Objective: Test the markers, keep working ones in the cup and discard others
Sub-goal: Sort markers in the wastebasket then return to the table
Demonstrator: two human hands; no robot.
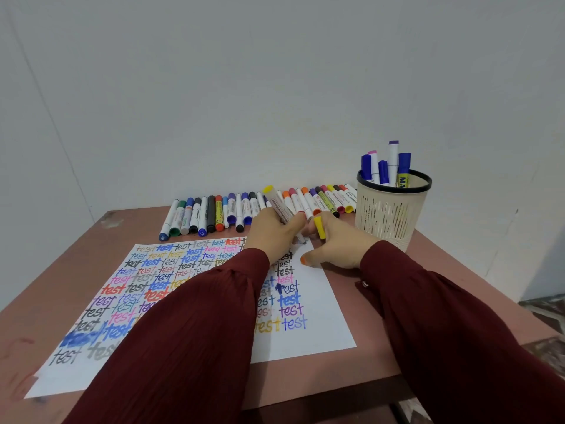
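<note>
- Dark red sleeves (214, 332) nearest, both forearms reaching forward over the table (428, 301).
- White paper (324, 325) flat under the arms, crowded with the word "test" in many colours; bare strip down its right side.
- Left hand (270, 234) over the paper's far right corner, fingers (295, 223) wrapped low round a marker (279, 206); tip down at the sheet, yellow tail tilted away.
- Right hand (342, 244) just beside, thumb spread onto the paper; yellow cap (319, 227) pinched between two fingers.
- Marker probably light, stiff, smooth plastic: hold near the tip for writing, mid-barrel for carrying. Cap small, easily dropped.
- Row of capped markers (214, 212) side by side along the table's far edge, by the wall.
- Mesh cup (388, 209) far right, upright, several markers standing inside.
</note>
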